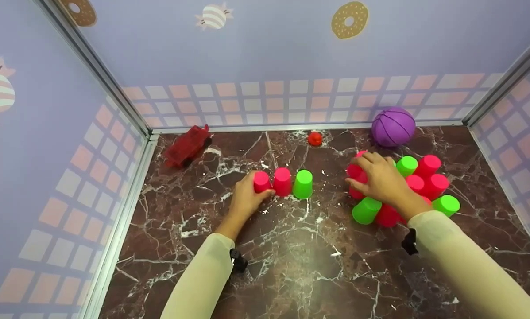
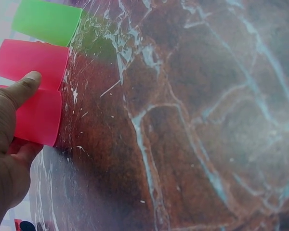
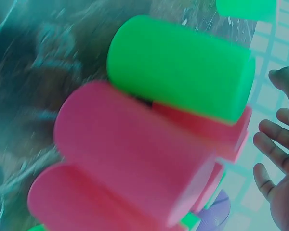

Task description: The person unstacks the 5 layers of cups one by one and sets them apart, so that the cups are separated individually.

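Note:
My left hand point(image 1: 244, 199) grips the leftmost pink cup point(image 1: 261, 180) of a short row, its thumb on the near side. Beside it stand another pink cup point(image 1: 282, 182) and a green cup point(image 1: 303, 185), all upside down. The left wrist view shows the gripped cup point(image 2: 41, 115) under the thumb. My right hand point(image 1: 383, 177) is over the left part of a cluster of upside-down cups, beside a pink cup point(image 1: 356, 172). In the right wrist view its fingers point(image 3: 274, 151) are spread apart, near a green cup point(image 3: 178, 67) and pink cups point(image 3: 130, 144). The hand hides part of the cluster.
A purple ball point(image 1: 393, 127) rests by the back wall, behind the cluster. A small orange-red object point(image 1: 315, 138) lies near that wall's middle. At the back left is a red toy-like object point(image 1: 187, 146). Walls border the marbled surface point(image 1: 300, 266) left, back and right.

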### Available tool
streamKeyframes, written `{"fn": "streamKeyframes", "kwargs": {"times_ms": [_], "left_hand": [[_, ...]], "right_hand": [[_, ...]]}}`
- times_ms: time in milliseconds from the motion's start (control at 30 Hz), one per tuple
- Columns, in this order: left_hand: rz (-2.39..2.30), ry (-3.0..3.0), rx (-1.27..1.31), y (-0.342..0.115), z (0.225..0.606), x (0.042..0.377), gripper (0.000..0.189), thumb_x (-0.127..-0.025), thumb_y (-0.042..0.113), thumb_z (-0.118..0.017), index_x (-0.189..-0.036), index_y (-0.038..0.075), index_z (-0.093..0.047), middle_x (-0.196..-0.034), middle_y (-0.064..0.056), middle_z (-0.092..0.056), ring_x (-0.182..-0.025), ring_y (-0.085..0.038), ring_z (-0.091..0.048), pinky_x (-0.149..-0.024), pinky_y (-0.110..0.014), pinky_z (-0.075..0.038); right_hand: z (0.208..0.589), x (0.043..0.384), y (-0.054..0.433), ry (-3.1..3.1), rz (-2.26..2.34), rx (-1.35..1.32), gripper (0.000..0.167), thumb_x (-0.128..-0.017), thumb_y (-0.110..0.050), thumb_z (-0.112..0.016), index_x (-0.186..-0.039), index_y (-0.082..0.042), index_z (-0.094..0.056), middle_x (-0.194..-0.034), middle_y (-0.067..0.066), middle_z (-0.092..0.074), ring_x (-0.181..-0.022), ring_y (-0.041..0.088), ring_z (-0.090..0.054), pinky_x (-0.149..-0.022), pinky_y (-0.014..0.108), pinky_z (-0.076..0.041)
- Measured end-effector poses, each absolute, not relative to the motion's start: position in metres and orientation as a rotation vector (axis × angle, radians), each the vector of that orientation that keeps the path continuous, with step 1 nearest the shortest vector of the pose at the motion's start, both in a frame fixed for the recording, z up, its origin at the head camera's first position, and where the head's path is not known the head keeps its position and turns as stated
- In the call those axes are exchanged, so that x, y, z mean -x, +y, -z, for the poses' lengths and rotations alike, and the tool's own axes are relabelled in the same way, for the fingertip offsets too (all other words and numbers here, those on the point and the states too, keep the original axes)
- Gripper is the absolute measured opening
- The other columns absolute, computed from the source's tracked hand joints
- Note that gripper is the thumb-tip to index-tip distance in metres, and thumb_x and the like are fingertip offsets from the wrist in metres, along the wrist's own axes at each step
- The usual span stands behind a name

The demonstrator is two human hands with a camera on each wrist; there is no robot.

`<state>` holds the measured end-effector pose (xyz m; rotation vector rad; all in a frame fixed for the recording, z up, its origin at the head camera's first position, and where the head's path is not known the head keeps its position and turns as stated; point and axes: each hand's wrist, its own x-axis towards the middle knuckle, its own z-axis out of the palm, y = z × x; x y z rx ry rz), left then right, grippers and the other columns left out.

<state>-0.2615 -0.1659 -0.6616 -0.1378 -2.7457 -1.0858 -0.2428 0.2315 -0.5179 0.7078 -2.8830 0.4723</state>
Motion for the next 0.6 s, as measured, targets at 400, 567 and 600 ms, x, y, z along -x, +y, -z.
{"fn": "streamKeyframes", "kwargs": {"times_ms": [400,567,600], "left_hand": [[1.106,-2.734,0.158,-0.168,0.661,0.259,0.067,-0.077,0.040,-0.101,-0.130,0.014,-0.071,-0.119,-0.005,-0.082,-0.111,-0.024,-0.080,-0.101,-0.043,-0.064],[1.109,-2.741,0.165,-0.168,0.663,0.262,0.069,-0.077,0.043,-0.101,-0.131,0.014,-0.070,-0.119,-0.006,-0.082,-0.112,-0.025,-0.079,-0.100,-0.043,-0.064],[1.104,-2.740,0.170,-0.168,0.664,0.262,0.069,-0.077,0.044,-0.100,-0.132,0.014,-0.070,-0.119,-0.006,-0.082,-0.111,-0.025,-0.079,-0.100,-0.044,-0.064]], "right_hand": [[0.530,0.247,0.169,-2.882,-0.558,-0.842,0.073,-0.094,-0.039,-0.088,-0.151,-0.002,-0.061,-0.144,0.025,-0.066,-0.134,0.048,-0.065,-0.115,0.067,-0.051],[0.541,0.246,0.152,-2.903,-0.587,-0.855,0.078,-0.094,-0.035,-0.089,-0.156,-0.001,-0.056,-0.146,0.025,-0.065,-0.134,0.047,-0.066,-0.114,0.067,-0.052],[0.543,0.246,0.149,-2.907,-0.594,-0.851,0.079,-0.094,-0.034,-0.089,-0.157,-0.001,-0.055,-0.147,0.025,-0.064,-0.134,0.048,-0.066,-0.114,0.068,-0.053]]}}
